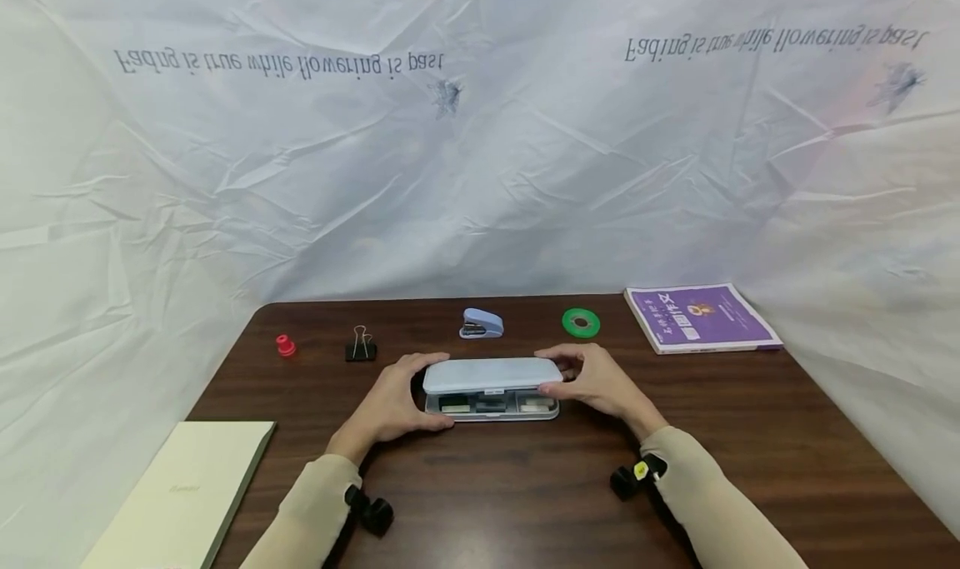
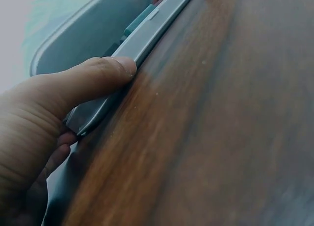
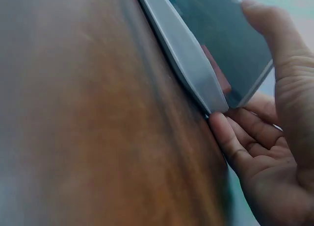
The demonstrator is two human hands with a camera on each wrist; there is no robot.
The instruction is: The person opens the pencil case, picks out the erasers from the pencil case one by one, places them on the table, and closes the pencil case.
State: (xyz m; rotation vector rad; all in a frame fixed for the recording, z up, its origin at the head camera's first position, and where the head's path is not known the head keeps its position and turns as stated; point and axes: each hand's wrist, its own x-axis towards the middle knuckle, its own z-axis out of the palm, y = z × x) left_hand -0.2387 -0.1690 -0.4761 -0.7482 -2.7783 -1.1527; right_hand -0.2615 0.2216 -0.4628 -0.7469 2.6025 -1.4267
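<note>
Dark wood desk (image 1: 750, 436), backed by a creased white sheet (image 1: 480, 177) w/ mirrored print. Along the far edge, L to R, are seen: red cap (image 1: 285, 346), black binder clip (image 1: 361, 346), blue stapler (image 1: 482, 323), green tape roll (image 1: 581, 322), purple book (image 1: 701, 316) at the far R corner. A pale green notebook (image 1: 183, 494) is laid at the near L.

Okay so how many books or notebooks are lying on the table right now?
2. A purple-covered book lies at the far right corner of the dark wooden table; a pale cream notebook lies at the near left edge. None appears hidden.
</note>
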